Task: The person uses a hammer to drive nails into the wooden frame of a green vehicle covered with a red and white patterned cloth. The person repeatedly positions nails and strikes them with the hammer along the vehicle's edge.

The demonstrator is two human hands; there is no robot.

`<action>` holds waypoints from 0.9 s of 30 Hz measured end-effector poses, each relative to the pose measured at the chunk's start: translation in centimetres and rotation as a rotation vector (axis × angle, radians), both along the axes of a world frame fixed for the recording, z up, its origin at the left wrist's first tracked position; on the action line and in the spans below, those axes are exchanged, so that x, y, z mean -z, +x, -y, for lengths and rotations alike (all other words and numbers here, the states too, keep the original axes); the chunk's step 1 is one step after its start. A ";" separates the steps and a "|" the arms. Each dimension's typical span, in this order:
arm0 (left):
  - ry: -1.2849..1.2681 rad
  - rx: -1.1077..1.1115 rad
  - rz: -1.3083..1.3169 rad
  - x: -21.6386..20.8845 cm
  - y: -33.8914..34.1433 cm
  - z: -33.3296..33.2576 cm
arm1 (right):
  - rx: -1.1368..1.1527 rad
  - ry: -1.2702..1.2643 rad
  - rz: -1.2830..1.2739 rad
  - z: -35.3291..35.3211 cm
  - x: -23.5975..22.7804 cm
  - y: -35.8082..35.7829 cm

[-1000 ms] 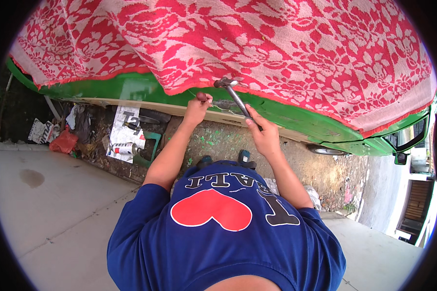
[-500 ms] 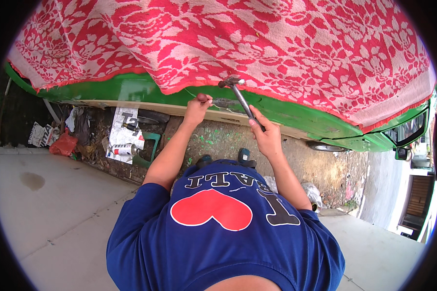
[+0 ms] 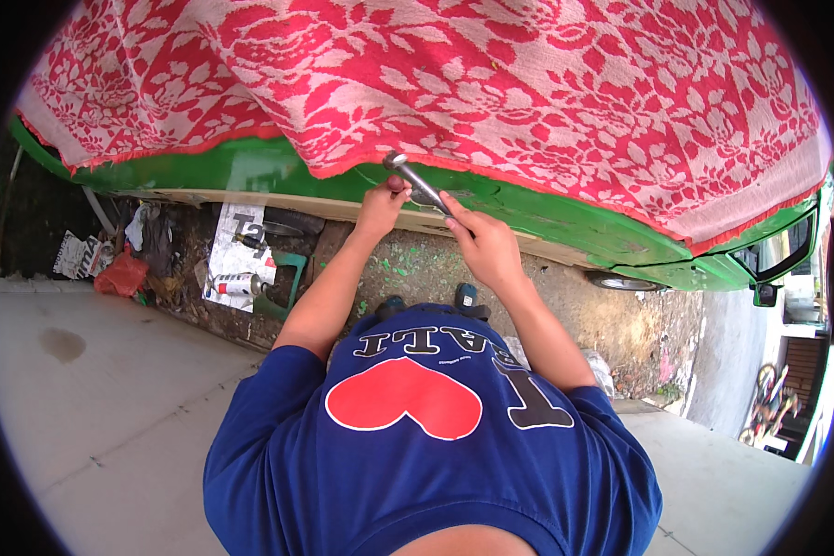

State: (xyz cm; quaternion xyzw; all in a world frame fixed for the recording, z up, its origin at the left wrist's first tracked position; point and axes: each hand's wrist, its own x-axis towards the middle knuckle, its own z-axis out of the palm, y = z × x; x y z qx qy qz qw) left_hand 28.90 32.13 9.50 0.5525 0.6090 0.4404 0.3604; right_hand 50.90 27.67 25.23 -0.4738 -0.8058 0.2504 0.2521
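Observation:
My right hand is wrapped around the shaft of a hammer. Its metal head lies just above my left hand, close to a reddish-brown rounded handle end that pokes out of the closed left fingers. The rest of that handled tool is hidden, so its kind does not show. Both hands are at the side of a green vehicle, where a scuffed patch and a pale lower edge show. A red and pink flowered blanket covers the vehicle above them.
Below the vehicle lie a printed sheet, a spray can and a green frame-like object. A red plastic bag sits farther left among litter. A motorbike stands at far right. Pale paving lies on my left.
My right hand has swung the hammer left and its head has come to the handle end in my left hand. The left hand has barely shifted. A motorbike has come into view at far right.

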 end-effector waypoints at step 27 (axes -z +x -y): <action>-0.026 -0.004 -0.034 -0.5 -0.1 -0.7 | 0.005 -0.073 -0.136 0.8 -1.4 0.3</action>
